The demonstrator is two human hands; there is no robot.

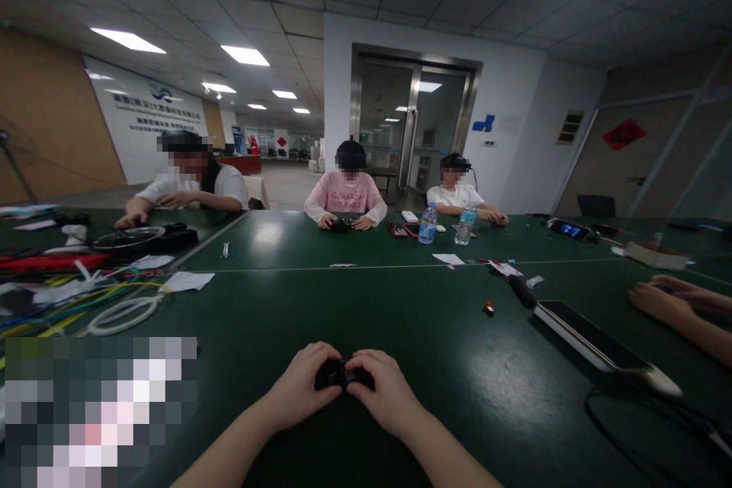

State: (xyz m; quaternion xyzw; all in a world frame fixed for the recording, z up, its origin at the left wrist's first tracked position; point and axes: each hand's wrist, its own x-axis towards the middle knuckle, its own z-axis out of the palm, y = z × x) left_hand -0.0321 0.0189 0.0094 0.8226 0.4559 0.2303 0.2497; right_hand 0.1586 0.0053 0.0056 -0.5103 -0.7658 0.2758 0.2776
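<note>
Just above the green table, or resting on it, my left hand [302,381] curls round one side of a small black object [343,374]. My right hand [384,389] closes on its other side, thumb and fingers bent inward. The thumbs nearly meet at its near edge. Much of the object is hidden by my fingers, and its kind I cannot make out.
A white-edged device with a dark screen [595,335] and a cable lie to the right. Another person's hands [666,301] rest beyond it. Left are tangled cables [123,313] and papers. Two water bottles [427,225] stand across the table, where several people sit.
</note>
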